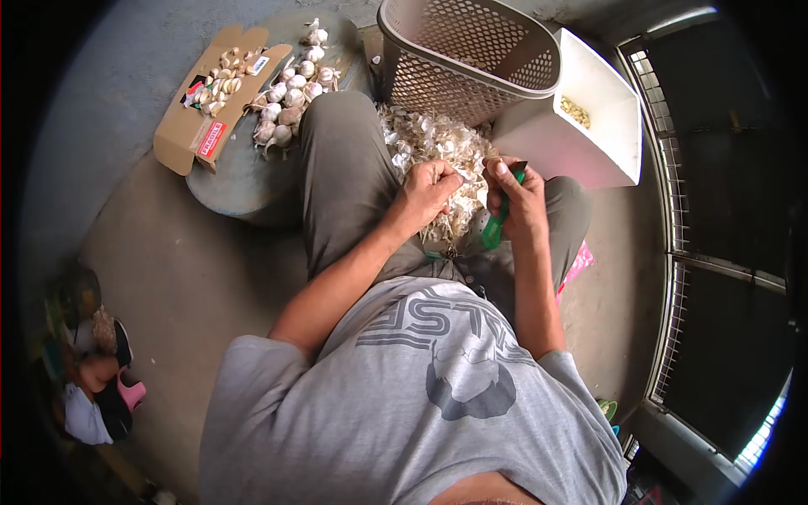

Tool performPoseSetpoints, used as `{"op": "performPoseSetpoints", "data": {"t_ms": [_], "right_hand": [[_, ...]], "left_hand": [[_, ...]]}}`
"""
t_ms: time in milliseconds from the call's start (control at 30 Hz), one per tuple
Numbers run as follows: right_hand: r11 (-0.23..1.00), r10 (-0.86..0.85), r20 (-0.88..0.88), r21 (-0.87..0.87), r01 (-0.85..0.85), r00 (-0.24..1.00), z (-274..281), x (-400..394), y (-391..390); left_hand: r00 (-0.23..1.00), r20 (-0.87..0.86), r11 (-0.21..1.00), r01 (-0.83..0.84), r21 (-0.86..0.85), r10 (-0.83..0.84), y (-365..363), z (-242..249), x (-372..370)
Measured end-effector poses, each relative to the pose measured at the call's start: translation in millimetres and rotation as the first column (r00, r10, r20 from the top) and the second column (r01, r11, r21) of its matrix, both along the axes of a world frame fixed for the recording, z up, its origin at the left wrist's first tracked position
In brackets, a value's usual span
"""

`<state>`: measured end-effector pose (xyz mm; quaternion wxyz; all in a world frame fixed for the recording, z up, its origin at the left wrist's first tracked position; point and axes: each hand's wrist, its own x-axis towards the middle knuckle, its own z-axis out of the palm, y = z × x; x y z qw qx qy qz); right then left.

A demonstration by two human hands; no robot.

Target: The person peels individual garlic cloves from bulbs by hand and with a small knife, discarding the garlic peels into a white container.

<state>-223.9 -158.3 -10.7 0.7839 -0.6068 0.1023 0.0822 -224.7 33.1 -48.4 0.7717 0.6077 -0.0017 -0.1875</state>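
My right hand (515, 195) is closed around a green-handled knife (495, 229), its short dark blade showing near the thumb. To its left, my left hand (427, 194) is pinched, with its fingertips over the peelings; what it holds is too small to name. The hands are a little apart. A heap of pale garlic skins (438, 139) lies between my knees, below and beyond both hands. Whole garlic bulbs (290, 97) rest on a round grey surface (244, 189) at the upper left.
An open cardboard box (181, 139) holds garlic cloves (220, 87) at the upper left. Beyond the peelings stands a perforated basket (446, 93). A white container (547, 139) with pale pieces inside is at its right. Another person (101, 379) is at the far left.
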Motion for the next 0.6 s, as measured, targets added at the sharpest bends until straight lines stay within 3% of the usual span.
{"op": "performPoseSetpoints", "data": {"t_ms": [100,167,267,333,400,433,467,500,567,600], "right_hand": [[0.997,0.068,0.096,0.02,-0.071,0.993,27.9,30.6,-8.2],[0.997,-0.018,0.208,0.074,0.003,0.978,41.0,67.9,-10.2],[0.959,-0.262,0.177,0.159,0.236,0.949,41.5,117.1,-13.9],[0.991,-0.072,0.237,-0.093,0.096,0.969,37.9,103.7,-8.4],[0.939,0.192,0.19,-0.32,-0.124,0.963,32.4,71.2,4.9],[0.865,0.322,0.051,-0.421,-0.272,0.945,28.5,52.3,13.7],[0.722,0.477,0.022,-0.58,-0.378,0.878,14.0,37.8,16.2],[0.796,0.48,0.044,-0.441,-0.414,0.876,4.5,23.3,24.5],[0.851,0.333,0.09,-0.458,-0.257,0.939,-11.6,9.9,25.3],[0.938,0.248,0.008,-0.25,-0.239,0.969,-12.9,9.5,21.1]], "left_hand": [[0.999,-0.041,0.999,0.018,0.05,-0.016,0.0,2.9,-1.2],[1.0,-0.017,1.0,-0.014,0.009,0.014,-1.7,-4.1,-1.3],[0.991,-0.111,0.989,-0.086,-0.122,0.073,-4.6,-5.1,-1.0],[0.971,-0.221,0.959,-0.144,-0.243,0.09,-0.6,-5.0,5.5],[0.951,-0.288,0.941,-0.198,-0.274,0.116,2.1,-8.7,7.1],[0.937,-0.327,0.931,-0.222,-0.289,0.122,2.9,-10.9,6.4],[0.949,-0.304,0.933,-0.186,-0.307,0.089,4.7,-10.3,7.5],[0.946,-0.316,0.93,-0.178,-0.321,0.072,5.0,-11.5,8.5],[0.941,-0.338,0.926,-0.141,-0.35,0.016,2.1,-13.8,8.1],[0.929,-0.37,0.921,-0.134,-0.365,-0.011,1.8,-12.6,8.1]]}}
